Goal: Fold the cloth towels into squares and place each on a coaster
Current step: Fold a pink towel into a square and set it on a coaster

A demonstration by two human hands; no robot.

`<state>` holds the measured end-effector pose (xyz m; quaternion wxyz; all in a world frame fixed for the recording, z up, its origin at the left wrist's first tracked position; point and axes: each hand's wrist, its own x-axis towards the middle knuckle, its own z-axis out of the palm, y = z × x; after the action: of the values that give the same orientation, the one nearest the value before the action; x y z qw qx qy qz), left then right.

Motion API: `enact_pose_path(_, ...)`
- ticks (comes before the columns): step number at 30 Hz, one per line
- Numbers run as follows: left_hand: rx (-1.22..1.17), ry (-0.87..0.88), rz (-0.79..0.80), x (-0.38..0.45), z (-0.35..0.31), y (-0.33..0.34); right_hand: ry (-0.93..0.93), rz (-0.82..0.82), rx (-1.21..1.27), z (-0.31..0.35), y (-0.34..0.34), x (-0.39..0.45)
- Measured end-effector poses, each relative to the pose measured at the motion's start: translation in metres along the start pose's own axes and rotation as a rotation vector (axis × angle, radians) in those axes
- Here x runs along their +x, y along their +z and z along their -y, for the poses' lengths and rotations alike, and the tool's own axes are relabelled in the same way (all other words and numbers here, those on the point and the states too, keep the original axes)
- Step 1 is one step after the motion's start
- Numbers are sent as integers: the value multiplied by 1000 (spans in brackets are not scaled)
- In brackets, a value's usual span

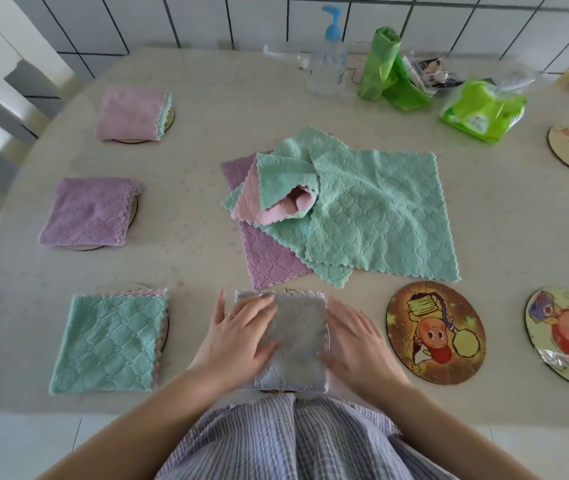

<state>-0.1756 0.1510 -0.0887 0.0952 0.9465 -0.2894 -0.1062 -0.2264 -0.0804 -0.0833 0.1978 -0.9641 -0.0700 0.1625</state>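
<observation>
Head view, swept from left to right. Along the left side of the table [206, 98], three finished squares, each parked on a coaster: pink folded towel [132, 114] farthest, purple folded towel [87, 213] in the middle, teal folded towel [109, 344] nearest, coaster rims barely peeking from under each. At the near edge, centre, grey folded towel [296, 341] sitting on a coaster whose rim [328, 336] shows as a thin arc at its right side. Left hand [238, 336] flat on the towel's left part, fingers straight and spread, pressing rather than gripping; right hand [355, 336] flat against the right edge, fingers extended, clamped on nothing. Probably a squaring and flattening press, meant to keep the folds from springing open. Grey square slightly longer front to back, scalloped edge pointing away from the person. Behind it, mid-table, the unfolded pile [338, 206]: teal cloths over a pink one and a purple one, long side of the top teal cloth running left to right, waiting. Far edge: blue-topped pump bottle [329, 60], green bag roll [378, 64], green wipes pack [482, 110]. Just right of the hands, bare cartoon coaster [435, 332], likely the next landing spot; more bare coasters [567, 337] farther right.
</observation>
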Motion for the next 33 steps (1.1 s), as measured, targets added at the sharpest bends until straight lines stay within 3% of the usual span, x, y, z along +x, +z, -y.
enact_pose_path(4,-78,20,-21,42,-18,-15,204,-36,-47,-48,-23,-3)
enact_pose_path(9,-36,3,65,95,-59,-16,309,-46,-104,-101,-54,-2)
enact_pose_path(16,90,-132,167,134,-110,5,212,-6,-190,-149,-84,2)
enact_pose_path(25,127,-330,61,137,-139,8,-1,79,-182,-185,-100,7)
enact_pose_path(33,56,-554,66,138,-146,0,-40,116,-305,-189,-99,3)
